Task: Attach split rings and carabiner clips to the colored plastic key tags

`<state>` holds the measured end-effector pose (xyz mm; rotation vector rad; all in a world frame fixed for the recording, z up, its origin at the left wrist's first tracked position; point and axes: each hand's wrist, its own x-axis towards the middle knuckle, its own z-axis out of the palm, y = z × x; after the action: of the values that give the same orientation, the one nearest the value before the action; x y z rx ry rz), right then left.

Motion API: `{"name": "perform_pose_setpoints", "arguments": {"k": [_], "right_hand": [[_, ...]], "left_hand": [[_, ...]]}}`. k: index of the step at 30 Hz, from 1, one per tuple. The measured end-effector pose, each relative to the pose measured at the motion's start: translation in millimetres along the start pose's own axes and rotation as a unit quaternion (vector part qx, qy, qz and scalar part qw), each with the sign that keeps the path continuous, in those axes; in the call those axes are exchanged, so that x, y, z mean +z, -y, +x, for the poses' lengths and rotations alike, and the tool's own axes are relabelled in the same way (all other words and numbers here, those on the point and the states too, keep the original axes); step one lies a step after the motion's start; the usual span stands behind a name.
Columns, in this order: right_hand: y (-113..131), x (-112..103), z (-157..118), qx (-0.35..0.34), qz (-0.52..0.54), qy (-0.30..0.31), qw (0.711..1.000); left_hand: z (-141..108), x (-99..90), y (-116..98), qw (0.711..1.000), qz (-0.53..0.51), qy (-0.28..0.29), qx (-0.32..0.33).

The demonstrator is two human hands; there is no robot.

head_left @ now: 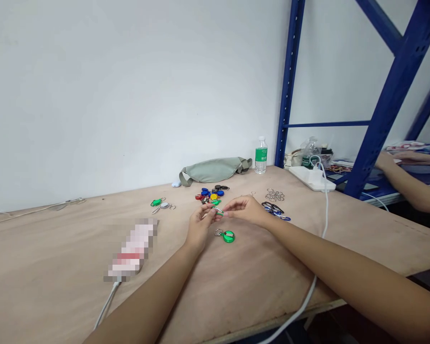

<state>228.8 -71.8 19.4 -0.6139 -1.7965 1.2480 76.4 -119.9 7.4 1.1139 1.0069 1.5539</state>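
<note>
Between both hands is a small green carabiner (218, 211) with a silvery bar, partly covered by the fingers. My left hand (199, 222) pinches its left end. My right hand (244, 210) has its fingertips closed on the right end. Just below the hands, a green badge reel (229, 236) lies on the table with a metal split ring (218, 232) at its left. Behind the hands is a pile of badge reels (214, 196) in blue, red, yellow, green and black. Black and blue carabiners (275, 210) lie right of my right hand.
Split rings (274, 195) lie at the right; two assembled reels (158, 202) at the left. A grey-green waist bag (215, 170) and water bottle (261, 155) stand behind. A white cable (325, 210) crosses under my right forearm from a power strip (310, 177). Another person's arms (408, 177) show at right.
</note>
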Motion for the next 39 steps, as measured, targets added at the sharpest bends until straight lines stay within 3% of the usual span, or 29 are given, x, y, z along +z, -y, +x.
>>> {"name": "perform_pose_setpoints", "arguments": {"k": [6, 12, 16, 23, 33, 39], "right_hand": [[-4.1, 0.5, -0.8, 0.021, -0.007, 0.059, 0.998], [-5.4, 0.2, 0.1, -0.028, -0.061, 0.029, 0.997], [-3.7, 1.2, -0.6, -0.018, -0.062, -0.014, 0.998], [-3.0, 0.5, -0.2, -0.027, -0.071, -0.066, 0.995], [-1.5, 3.2, -1.2, -0.045, -0.08, -0.079, 0.993], [-0.5, 3.4, -2.1, -0.069, -0.122, -0.072, 0.988]], "left_hand": [[0.2, -0.7, -1.2, 1.0, 0.012, -0.008, 0.002], [0.2, -1.2, 0.5, 0.996, 0.085, 0.017, 0.015], [-2.2, 0.6, -0.8, 0.992, 0.122, 0.034, 0.02], [-7.4, 4.1, -2.0, 0.993, 0.085, 0.076, -0.017], [-6.5, 1.2, 1.9, 0.991, 0.088, 0.1, 0.005], [-5.6, 1.3, -0.7, 0.993, 0.094, 0.067, -0.002]]}}
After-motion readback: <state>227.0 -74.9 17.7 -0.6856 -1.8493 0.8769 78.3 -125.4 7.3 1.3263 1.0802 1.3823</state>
